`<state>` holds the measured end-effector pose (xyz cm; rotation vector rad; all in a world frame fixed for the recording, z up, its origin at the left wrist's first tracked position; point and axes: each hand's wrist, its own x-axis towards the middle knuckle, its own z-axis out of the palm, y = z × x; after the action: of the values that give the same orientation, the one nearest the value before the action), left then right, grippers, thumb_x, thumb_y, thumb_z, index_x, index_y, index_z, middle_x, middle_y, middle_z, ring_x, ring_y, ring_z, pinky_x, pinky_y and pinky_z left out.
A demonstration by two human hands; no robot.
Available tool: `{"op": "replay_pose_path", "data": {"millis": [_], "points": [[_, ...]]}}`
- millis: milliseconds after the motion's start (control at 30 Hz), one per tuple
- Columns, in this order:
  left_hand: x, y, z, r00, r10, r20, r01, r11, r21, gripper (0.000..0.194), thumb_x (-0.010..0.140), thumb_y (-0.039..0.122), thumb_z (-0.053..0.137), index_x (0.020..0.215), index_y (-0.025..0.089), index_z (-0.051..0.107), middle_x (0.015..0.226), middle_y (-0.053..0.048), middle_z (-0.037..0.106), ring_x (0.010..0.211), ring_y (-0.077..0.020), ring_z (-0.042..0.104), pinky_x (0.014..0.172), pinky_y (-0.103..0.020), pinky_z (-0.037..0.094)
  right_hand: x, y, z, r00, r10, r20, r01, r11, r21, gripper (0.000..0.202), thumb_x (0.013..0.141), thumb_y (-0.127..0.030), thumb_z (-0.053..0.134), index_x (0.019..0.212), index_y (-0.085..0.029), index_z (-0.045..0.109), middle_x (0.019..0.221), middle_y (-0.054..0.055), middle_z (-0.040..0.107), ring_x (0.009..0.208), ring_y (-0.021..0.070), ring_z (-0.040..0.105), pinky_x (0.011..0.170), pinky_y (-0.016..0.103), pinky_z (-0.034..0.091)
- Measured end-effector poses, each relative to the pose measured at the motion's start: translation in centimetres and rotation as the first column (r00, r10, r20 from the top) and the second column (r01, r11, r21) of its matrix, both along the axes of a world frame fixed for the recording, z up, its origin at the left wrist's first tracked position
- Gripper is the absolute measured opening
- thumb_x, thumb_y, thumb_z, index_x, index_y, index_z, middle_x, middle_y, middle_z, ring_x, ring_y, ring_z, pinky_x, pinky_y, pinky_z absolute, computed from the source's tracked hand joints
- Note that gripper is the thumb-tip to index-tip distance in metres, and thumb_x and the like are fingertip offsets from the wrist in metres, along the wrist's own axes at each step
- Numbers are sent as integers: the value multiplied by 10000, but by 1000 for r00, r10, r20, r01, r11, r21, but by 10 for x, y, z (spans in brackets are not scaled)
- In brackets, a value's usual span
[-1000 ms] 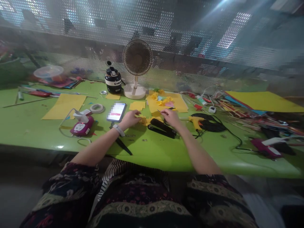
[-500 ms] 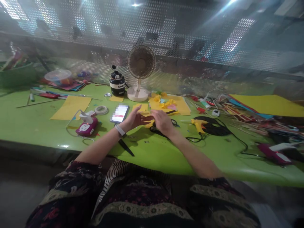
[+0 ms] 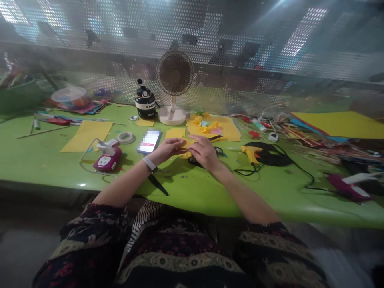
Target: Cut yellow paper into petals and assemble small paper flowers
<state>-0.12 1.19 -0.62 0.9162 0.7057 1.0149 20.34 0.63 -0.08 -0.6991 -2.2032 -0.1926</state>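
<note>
My left hand [image 3: 168, 149] is closed, thumb and fingers pinching a small piece of yellow paper [image 3: 186, 144] above the table. From the other side my right hand [image 3: 204, 153] has its bent fingers on the same paper; its thumb is hidden. Under and behind the right hand lie black-handled scissors [image 3: 220, 151], partly covered. A phone [image 3: 149, 141] with a lit screen rests left of the paper. Beyond the hands, yellow paper flowers [image 3: 206, 127] sit on a yellow sheet [image 3: 232, 132]. To the right lies a yellow glue gun [image 3: 251, 154].
A white fan [image 3: 172, 116] and a dark bottle [image 3: 145, 105] stand at the back. Left are a tape roll [image 3: 125, 138] and a purple power socket [image 3: 107, 159]. Thin sticks and scraps [image 3: 309, 142] and coloured sheets [image 3: 339, 125] crowd the right. A black strap-like thing [image 3: 158, 185] lies near the front edge.
My left thumb, raised before, has come down onto the yellow paper. My right fingers have spread a little over it. The view has shifted slightly.
</note>
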Motion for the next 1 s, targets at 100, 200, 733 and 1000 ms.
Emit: {"op": "replay_pose_path", "data": {"millis": [100, 200, 733, 1000], "points": [[2, -2, -1, 1000, -27, 2, 27, 1000, -5, 85, 864, 182, 730, 844, 110, 692, 847, -64, 752, 796, -146, 739, 923, -348, 578, -4, 0, -3, 980, -42, -196, 19, 993, -118, 176, 978, -336, 570, 883, -223, 666, 1145, 112, 721, 1083, 254, 657, 974, 444, 513], [3, -3, 0, 999, -51, 9, 51, 999, -6, 61, 898, 169, 669, 887, 116, 697, 911, -104, 773, 870, -189, 753, 954, -391, 565, -6, -1, -4, 943, -100, -317, 15, 966, -259, 172, 954, -343, 581, 847, -219, 633, 1042, 103, 734, 957, 235, 693, 898, 400, 543], [-3, -14, 4, 995, -6, -96, 19, 992, 129, 385, 634, 324, 916, 872, 104, 709, 887, -76, 778, 841, -167, 742, 922, -368, 564, -11, -10, 5, 939, -166, -301, 30, 912, -410, 205, 908, -394, 562, 806, -224, 612, 802, 39, 728, 766, 202, 687, 766, 325, 518], [0, -19, -9, 992, 98, -74, -90, 990, 109, 415, 583, 345, 935, 766, 114, 642, 830, -60, 770, 829, -181, 749, 892, -367, 570, -14, -12, 3, 952, -157, -263, 29, 901, -432, 158, 899, -362, 578, 819, -231, 611, 815, 41, 733, 771, 211, 687, 759, 346, 530]]}}
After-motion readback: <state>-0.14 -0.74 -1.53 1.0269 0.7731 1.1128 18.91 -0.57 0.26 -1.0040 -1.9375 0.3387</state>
